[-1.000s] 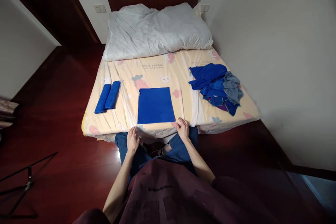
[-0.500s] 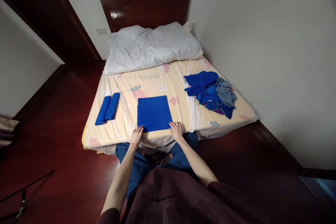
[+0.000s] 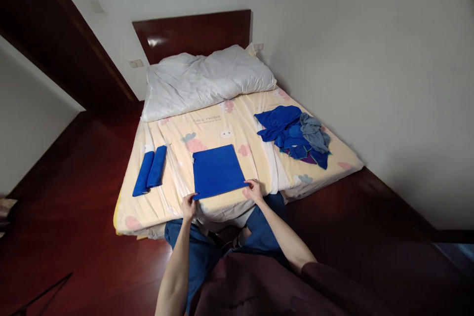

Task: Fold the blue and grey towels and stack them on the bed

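Observation:
A blue cloth [image 3: 217, 170], spread flat in a near-square, lies at the front of the bed. My left hand [image 3: 188, 206] pinches its near left corner. At the near right corner, my right hand [image 3: 254, 190] grips the cloth's edge between thumb and fingers. Two rolled blue cloths [image 3: 150, 170] rest side by side to the left. Over on the right is a loose heap of blue cloths [image 3: 287, 131], with a grey cloth [image 3: 314, 132] on top and a bit of purple showing beneath.
The bed [image 3: 174, 207] has a pale yellow patterned sheet. A white quilt [image 3: 207, 79] lies bunched against the dark wooden headboard [image 3: 192, 34]. A wall runs along the right side. Dark red floor [image 3: 85, 197] surrounds the bed, with a thin black bar [image 3: 48, 292] at lower left.
Both hands have gone from resting on the cloth's near corners to pinching them, slightly farther apart. The near edge looks drawn straight. My view has tilted and shifted.

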Motion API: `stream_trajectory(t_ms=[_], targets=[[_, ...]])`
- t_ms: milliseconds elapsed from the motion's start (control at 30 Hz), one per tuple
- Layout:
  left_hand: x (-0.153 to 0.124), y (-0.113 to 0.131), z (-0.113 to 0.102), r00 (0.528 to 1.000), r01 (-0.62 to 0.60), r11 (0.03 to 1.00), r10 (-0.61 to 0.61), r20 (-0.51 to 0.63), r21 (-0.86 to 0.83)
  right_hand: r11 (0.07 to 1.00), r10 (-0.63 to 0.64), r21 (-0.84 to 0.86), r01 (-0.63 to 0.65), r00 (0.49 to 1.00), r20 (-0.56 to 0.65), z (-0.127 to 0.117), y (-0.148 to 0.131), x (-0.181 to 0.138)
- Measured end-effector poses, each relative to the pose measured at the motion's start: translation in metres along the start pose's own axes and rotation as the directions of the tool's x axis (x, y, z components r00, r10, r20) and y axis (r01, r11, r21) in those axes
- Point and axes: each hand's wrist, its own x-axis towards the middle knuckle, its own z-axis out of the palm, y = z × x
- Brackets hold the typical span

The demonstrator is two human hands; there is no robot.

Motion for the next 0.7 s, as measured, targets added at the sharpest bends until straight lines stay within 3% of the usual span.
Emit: stream_trajectory(t_ms=[167, 400, 700], targets=[[-0.006, -0.012, 0.005, 0.999, 0.027, 0.994, -0.023, 0.034, -0.108, 0.996, -0.007, 0.088, 0.000, 0.996, 0.086, -0.010, 0.008, 0.000], [-0.002, -0.014, 0.012, 0.996, 0.003, 0.978, 0.014, 0.084, -0.208, 0.974, 0.044, 0.213, -0.078, 0.986, 0.160, -0.004, 0.006, 0.006], [-0.003, -0.012, 0.013, 0.996, -0.021, 0.981, 0.037, 0.080, -0.191, 0.950, 0.113, 0.256, -0.181, 0.959, 0.261, -0.005, 0.013, 0.012]])
